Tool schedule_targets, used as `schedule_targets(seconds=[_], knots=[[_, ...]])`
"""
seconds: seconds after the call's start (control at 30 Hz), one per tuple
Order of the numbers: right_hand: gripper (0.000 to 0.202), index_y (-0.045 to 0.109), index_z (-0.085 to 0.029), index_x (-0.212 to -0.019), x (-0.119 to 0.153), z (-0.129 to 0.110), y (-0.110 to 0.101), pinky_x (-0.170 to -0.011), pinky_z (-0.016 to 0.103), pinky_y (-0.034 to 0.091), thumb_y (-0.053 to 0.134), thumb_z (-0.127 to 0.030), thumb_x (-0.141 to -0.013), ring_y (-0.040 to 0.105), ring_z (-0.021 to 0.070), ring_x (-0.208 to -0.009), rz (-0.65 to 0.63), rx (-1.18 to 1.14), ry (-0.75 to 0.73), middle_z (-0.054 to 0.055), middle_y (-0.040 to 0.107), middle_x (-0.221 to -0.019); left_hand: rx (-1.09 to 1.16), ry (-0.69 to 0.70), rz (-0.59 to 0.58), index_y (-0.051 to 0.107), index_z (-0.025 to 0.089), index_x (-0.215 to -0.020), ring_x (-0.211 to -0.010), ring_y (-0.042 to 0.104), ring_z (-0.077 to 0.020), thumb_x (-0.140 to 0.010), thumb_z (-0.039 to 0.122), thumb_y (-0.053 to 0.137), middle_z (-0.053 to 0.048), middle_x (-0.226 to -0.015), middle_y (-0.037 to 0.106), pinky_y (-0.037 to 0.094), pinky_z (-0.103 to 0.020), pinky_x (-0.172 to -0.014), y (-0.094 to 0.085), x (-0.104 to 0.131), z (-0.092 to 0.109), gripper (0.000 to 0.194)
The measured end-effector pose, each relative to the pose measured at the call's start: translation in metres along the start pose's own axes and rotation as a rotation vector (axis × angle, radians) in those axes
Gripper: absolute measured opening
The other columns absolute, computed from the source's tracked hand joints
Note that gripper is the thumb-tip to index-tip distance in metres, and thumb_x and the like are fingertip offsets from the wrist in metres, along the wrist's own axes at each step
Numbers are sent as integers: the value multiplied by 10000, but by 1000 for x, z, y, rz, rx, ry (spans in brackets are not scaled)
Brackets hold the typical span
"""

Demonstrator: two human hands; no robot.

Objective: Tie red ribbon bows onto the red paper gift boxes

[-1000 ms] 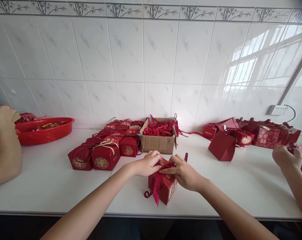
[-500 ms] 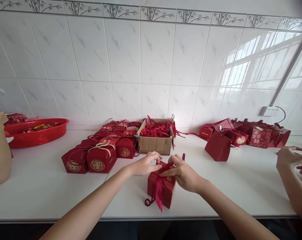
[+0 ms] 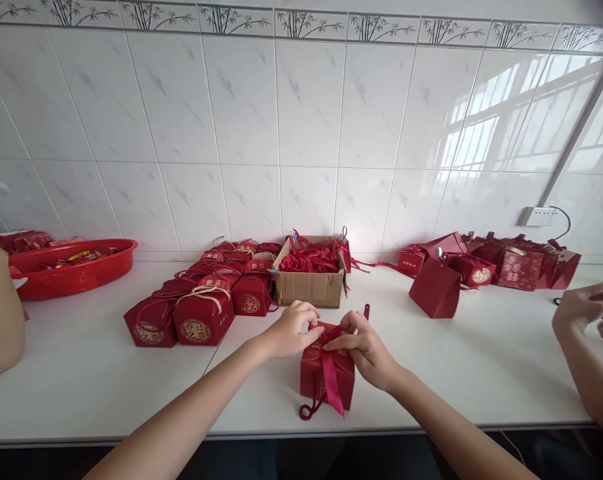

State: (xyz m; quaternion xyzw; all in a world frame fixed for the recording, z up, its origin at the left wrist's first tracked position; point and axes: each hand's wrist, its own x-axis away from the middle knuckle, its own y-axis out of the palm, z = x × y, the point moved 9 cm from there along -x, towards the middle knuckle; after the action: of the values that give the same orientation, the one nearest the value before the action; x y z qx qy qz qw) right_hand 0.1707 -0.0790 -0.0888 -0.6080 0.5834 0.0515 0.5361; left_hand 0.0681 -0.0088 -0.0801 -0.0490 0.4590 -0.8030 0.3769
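Observation:
A red gift box stands near the front edge of the table, with a dark red cord loop hanging at its lower front. Over its top runs a shiny red ribbon, one end trailing down the front face. From the left, my left hand pinches the ribbon at the top of the box, fingers closed. My right hand is closed on the ribbon at the top right, its index finger reaching across the middle. The exact grip of the fingertips is partly hidden.
Behind my left arm stand several tied red boxes. A cardboard carton of red ribbons is by the wall. More red boxes stand right of it. A red basin sits far left; co-workers' arms reach in at the right.
The gift box has turned slightly and shifted a little right, its ribbon end swinging right. Both my hands stay at its top. At the right, the co-worker's hands have moved.

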Motion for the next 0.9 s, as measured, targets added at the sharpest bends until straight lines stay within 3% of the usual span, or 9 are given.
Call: schedule_targets(seconds=[0.2,0.33,0.5,0.73,0.9], knots=[[515,735,-240,-937,1,4,-4,-726,332,500,353,56,-760,505,171,-837,83,-14,13,63,427,-910,145,-107,43,582,195,-633,-1177,484,-262,-781,397,596,-62,-1153,625,322,-399,-1040,1,1,-1,250],[502,723,-238,-901,1,2,-4,-711,322,499,353,57,-735,507,175,-841,98,31,-2,63,434,-917,231,-152,38,563,185,-616,-1046,574,-243,-792,415,577,-51,-1084,655,392,-364,-953,6,1,-4,290],[356,656,-206,-840,-1,-2,-8,-663,287,474,362,-7,-812,510,160,-797,136,16,5,58,455,-906,279,-167,56,546,180,-636,-1043,563,-244,-774,439,606,-54,-1088,645,355,-380,-985,10,1,-8,299],[116,454,-206,-845,-3,5,-16,-638,255,441,400,-107,-868,520,140,-738,182,-46,184,23,525,-850,303,-153,79,628,189,-958,-1069,523,-249,-754,442,646,-70,-1030,626,384,-369,-957,13,3,-9,326],[66,436,-208,-840,-5,10,-15,-529,222,391,406,-154,-862,507,113,-629,182,-69,293,14,529,-844,335,-116,86,632,184,-869,-1016,546,-226,-784,412,625,-59,-986,624,411,-333,-919,13,1,0,244]])
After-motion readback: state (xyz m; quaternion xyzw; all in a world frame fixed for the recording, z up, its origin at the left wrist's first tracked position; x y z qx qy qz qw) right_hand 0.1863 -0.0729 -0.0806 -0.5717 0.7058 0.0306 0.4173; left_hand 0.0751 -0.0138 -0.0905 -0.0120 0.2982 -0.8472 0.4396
